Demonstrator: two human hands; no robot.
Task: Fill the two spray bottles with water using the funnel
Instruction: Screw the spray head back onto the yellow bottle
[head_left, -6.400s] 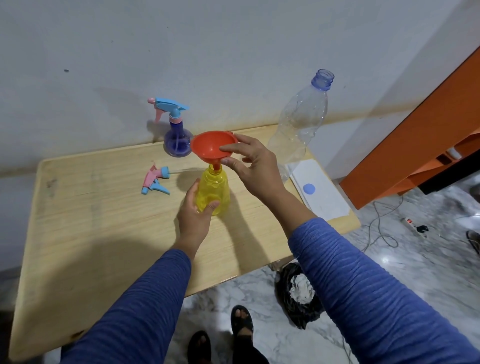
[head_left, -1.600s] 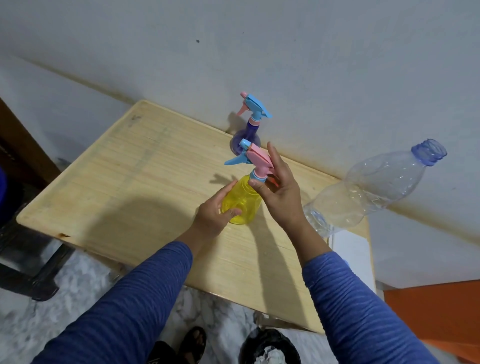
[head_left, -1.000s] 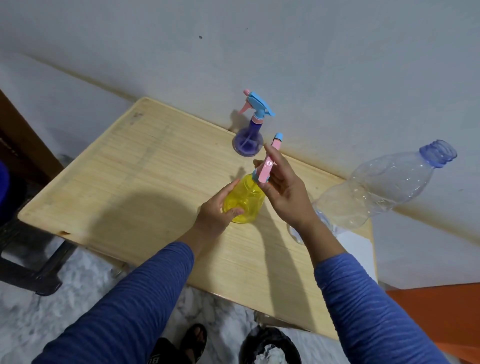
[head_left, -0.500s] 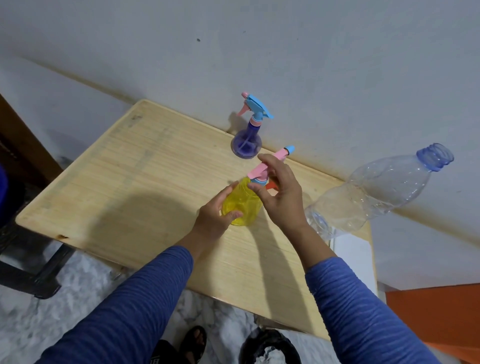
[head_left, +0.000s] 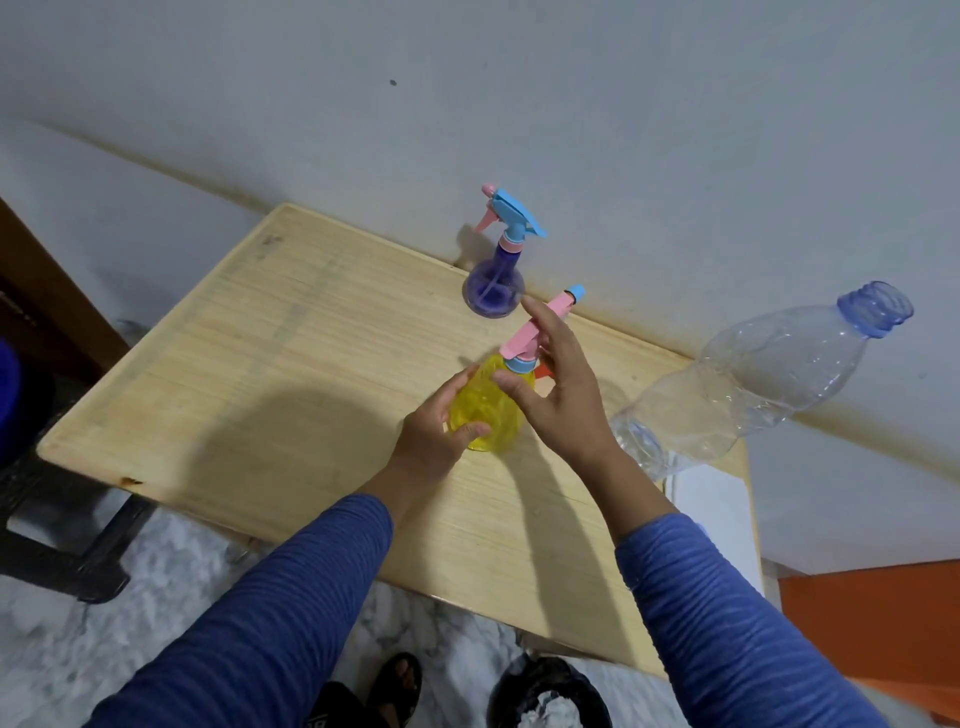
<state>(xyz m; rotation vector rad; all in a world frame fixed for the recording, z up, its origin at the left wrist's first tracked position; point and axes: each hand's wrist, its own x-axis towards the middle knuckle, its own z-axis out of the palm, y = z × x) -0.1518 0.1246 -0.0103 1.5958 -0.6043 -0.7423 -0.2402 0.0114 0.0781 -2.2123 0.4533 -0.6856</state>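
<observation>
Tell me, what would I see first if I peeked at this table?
You'd spot the yellow spray bottle in the middle of the wooden table: the left hand holds its body and the right hand pinches its pink spray top. Behind it, by the wall, stands a purple spray bottle with a blue top. At the table's right end a big clear plastic bottle stands with no cap.

Matt wood-grain table (head_left: 270, 374) — glossy plastic bottles (head_left: 485, 410)
</observation>
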